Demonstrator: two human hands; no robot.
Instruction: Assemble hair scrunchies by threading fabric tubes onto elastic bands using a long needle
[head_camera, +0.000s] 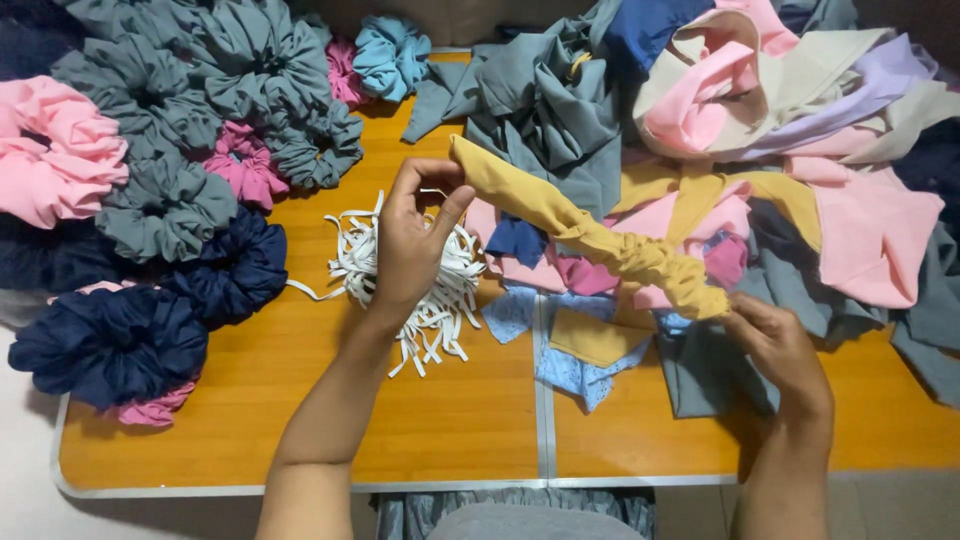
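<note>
Both ends of a mustard fabric tube (590, 235) are pinched: left hand (415, 240) upper, right hand (775, 345) lower.

One head-worn camera looked steeply down, close above the wooden table (450, 430), facing its far edge.

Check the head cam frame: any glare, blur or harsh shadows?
Head view: even, soft light; faint sheen on the orange table, no blown glare. Left hand, right hand and the mustard fabric tube look sharp. Soft shadows under the fabric; dark corners at top.
</note>
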